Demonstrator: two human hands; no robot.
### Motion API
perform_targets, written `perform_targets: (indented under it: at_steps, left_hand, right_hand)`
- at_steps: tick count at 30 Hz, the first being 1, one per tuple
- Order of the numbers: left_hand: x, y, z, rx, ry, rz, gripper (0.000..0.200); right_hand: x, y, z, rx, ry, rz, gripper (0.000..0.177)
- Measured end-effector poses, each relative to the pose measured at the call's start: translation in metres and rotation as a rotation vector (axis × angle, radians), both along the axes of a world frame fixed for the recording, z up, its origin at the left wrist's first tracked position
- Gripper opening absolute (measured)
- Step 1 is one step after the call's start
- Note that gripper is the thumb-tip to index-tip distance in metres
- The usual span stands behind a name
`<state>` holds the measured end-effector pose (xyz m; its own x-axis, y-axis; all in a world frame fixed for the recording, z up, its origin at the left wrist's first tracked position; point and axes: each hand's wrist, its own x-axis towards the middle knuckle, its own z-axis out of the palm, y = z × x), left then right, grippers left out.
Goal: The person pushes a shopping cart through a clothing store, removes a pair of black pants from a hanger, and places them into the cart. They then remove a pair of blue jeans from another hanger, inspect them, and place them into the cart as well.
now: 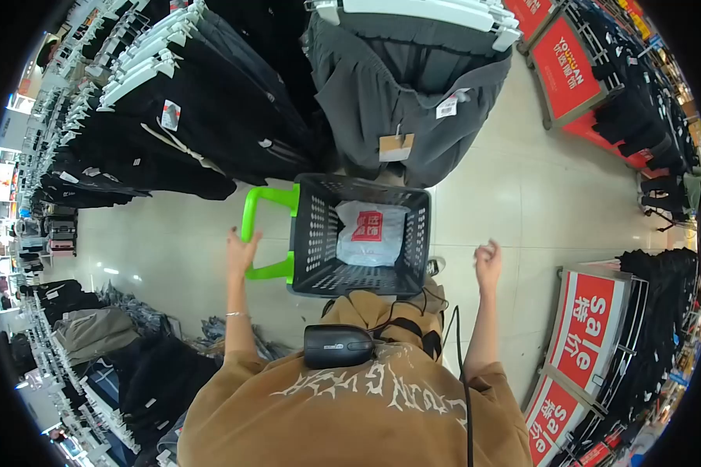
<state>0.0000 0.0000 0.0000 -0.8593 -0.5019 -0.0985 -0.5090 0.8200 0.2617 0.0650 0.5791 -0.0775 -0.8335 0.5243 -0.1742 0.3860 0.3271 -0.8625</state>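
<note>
My left hand (242, 253) is at the bright green handle (273, 272) of a dark grey shopping basket, with its fingers round the bar, slightly blurred. The basket (362, 287) has perforated walls and stands in front of my legs. Inside it lies a whitish plastic bag (350, 251) with a red printed square. Out to the right of the basket, my right hand (487, 261) is raised over the floor, its fingers curled in, with nothing visible in them. Grey trousers (358, 101) with tags hang just beyond the basket.
Black trousers (210, 117) hang at the upper left, and more clothes (93, 335) hang at the lower left. Racks with red signs (566, 66) and sale boards (592, 315) stand on the right. A black device (338, 346) rests against my chest, with a cable (459, 350) beside it.
</note>
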Motion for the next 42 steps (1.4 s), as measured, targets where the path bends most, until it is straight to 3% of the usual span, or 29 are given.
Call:
perform_targets:
  at_steps: [2,3,5,7,11,20,24,26,38,42]
  left_hand:
    - [0.005,0.014,0.007,0.343,0.190,0.087,0.068]
    - [-0.017,0.008,0.008,0.319,0.224,0.072,0.068]
    - [-0.023,0.028,0.034,0.582,0.145,0.002,0.053]
    - [-0.029,0.031,0.030,0.511,0.104,-0.060,0.045]
    - [-0.033,0.027,0.018,0.415,0.119,-0.219,0.030]
    - [-0.041,0.052,0.008,0.449,0.157,-0.247,0.022]
    - [-0.042,0.076,0.013,0.450,0.150,-0.345,0.023]
    - [-0.042,0.096,0.022,0.483,0.064,-0.297,0.025]
    - [-0.063,0.194,0.008,0.484,0.090,-0.479,0.022]
    - [-0.060,0.245,0.025,0.496,0.070,-0.508,0.022]
  right_hand:
    - [0.062,-0.011,-0.022,-0.095,-0.175,-0.015,0.046]
    - [0.065,-0.037,-0.058,-0.177,-0.198,-0.028,0.046]
    - [0.127,-0.044,-0.088,-0.190,-0.294,-0.059,0.043]
    - [0.164,-0.054,-0.087,-0.299,-0.503,-0.104,0.042]
    - [0.200,-0.074,-0.078,-0.159,-0.608,-0.141,0.031]
    - [0.215,-0.077,-0.092,-0.517,-0.499,-0.179,0.024]
    - [0.242,-0.082,-0.085,-0.511,-0.470,-0.240,0.022]
    - [0.248,-0.084,-0.068,-0.627,-0.437,-0.435,0.020]
    - [0.282,-0.057,-0.055,-0.655,-0.467,-0.470,0.024]
    - [0.301,-0.051,-0.063,-0.653,-0.478,-0.490,0.024]
